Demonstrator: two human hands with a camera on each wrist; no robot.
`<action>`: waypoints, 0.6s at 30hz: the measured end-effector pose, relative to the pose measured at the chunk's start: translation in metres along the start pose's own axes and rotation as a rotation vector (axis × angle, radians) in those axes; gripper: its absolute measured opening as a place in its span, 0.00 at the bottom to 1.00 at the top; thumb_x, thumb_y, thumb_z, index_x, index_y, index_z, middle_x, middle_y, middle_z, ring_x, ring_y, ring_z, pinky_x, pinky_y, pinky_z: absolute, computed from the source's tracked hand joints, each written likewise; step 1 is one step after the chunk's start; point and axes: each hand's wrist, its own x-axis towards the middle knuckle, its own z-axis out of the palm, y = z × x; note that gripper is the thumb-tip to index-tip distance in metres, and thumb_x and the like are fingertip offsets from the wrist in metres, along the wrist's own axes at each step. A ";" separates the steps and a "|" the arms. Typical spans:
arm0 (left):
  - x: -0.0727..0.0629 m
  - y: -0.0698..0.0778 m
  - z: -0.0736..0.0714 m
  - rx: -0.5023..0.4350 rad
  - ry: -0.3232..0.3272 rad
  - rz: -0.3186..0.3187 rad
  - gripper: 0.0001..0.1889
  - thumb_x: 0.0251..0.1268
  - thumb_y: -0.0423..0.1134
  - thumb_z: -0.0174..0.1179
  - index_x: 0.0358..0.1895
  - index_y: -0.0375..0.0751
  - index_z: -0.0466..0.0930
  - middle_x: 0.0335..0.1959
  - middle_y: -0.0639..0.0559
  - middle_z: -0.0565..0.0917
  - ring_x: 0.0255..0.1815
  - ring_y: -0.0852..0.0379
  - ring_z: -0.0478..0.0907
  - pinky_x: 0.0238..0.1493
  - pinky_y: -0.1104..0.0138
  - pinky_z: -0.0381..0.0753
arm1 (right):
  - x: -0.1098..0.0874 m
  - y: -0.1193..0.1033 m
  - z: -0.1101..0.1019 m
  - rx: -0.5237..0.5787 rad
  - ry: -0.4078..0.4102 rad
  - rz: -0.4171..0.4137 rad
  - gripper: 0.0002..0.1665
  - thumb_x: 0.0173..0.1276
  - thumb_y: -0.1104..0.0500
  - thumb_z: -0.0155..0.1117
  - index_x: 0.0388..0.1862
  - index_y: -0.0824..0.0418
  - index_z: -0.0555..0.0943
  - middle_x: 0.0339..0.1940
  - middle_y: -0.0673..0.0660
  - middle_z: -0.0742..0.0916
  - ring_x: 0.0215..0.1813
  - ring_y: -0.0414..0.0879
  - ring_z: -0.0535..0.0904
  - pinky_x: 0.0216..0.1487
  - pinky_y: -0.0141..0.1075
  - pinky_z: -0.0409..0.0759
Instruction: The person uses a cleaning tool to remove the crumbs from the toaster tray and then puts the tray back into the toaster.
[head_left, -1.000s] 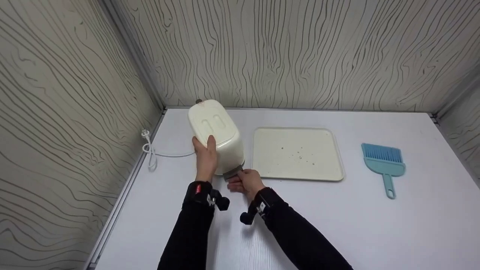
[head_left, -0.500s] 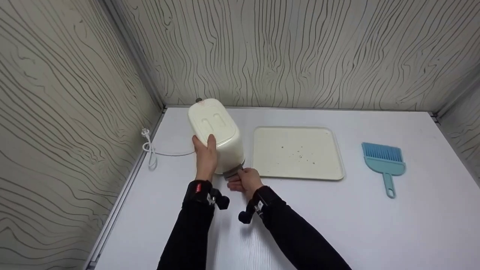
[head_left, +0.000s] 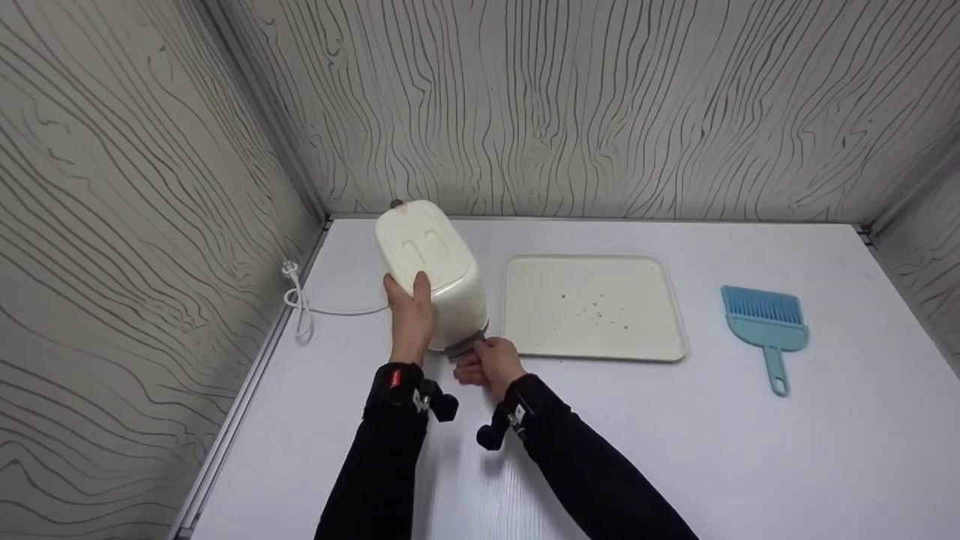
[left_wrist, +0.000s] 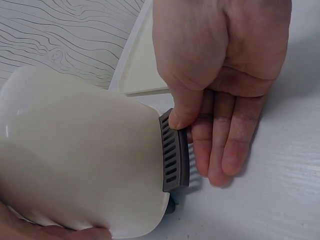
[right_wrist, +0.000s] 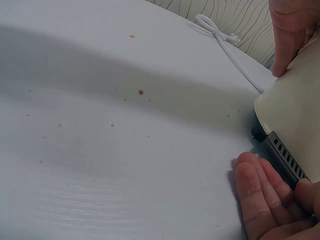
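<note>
A cream toaster with a lidded top and two oblong marks on it stands left of centre on the white table. My left hand grips its near left side, the thumb lying on the top and the fingers along the wall. At the toaster's near end, low down, a dark grey slotted piece sticks out from the body. My right hand pinches this piece, its thumb on the slotted face; the other fingers are held out, palm up, and the index finger is partly hidden.
Right of the toaster lies a shallow cream tray with dark crumbs on it. A blue hand brush lies farther right. The toaster's white cord runs left to a plug by the wall. Brown crumbs dot the table.
</note>
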 end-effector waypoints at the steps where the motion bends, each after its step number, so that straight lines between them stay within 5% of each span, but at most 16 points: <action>1: 0.000 0.000 0.000 -0.004 -0.003 -0.001 0.39 0.81 0.52 0.43 0.81 0.35 0.36 0.81 0.33 0.51 0.81 0.44 0.51 0.82 0.56 0.53 | 0.000 0.000 -0.001 0.003 -0.009 0.001 0.15 0.83 0.65 0.41 0.54 0.75 0.72 0.33 0.67 0.89 0.28 0.50 0.89 0.37 0.42 0.92; 6: 0.000 0.000 -0.001 0.003 -0.008 -0.005 0.40 0.81 0.53 0.42 0.81 0.34 0.35 0.81 0.33 0.50 0.82 0.44 0.50 0.82 0.57 0.52 | -0.004 -0.001 -0.006 -0.023 -0.027 -0.016 0.16 0.79 0.68 0.41 0.56 0.78 0.71 0.30 0.67 0.88 0.27 0.50 0.88 0.36 0.42 0.92; 9: 0.000 0.000 -0.002 0.004 -0.006 -0.007 0.39 0.81 0.52 0.42 0.81 0.34 0.36 0.80 0.33 0.52 0.81 0.44 0.52 0.82 0.57 0.53 | -0.006 -0.002 -0.008 -0.132 0.009 -0.081 0.16 0.75 0.70 0.42 0.56 0.78 0.70 0.27 0.66 0.87 0.22 0.49 0.86 0.27 0.39 0.90; 13: 0.001 0.000 -0.002 0.002 -0.009 -0.026 0.39 0.81 0.53 0.42 0.81 0.36 0.36 0.80 0.34 0.53 0.81 0.45 0.53 0.82 0.56 0.53 | -0.009 -0.005 -0.012 -0.424 0.096 -0.264 0.14 0.73 0.69 0.47 0.53 0.73 0.74 0.23 0.63 0.87 0.17 0.43 0.80 0.19 0.31 0.81; 18: 0.001 0.001 -0.002 0.015 -0.024 -0.044 0.41 0.81 0.54 0.41 0.81 0.36 0.33 0.82 0.35 0.49 0.83 0.45 0.49 0.84 0.56 0.49 | -0.010 -0.014 -0.014 -0.728 0.219 -0.529 0.11 0.70 0.69 0.55 0.50 0.67 0.77 0.28 0.57 0.84 0.30 0.46 0.78 0.31 0.35 0.76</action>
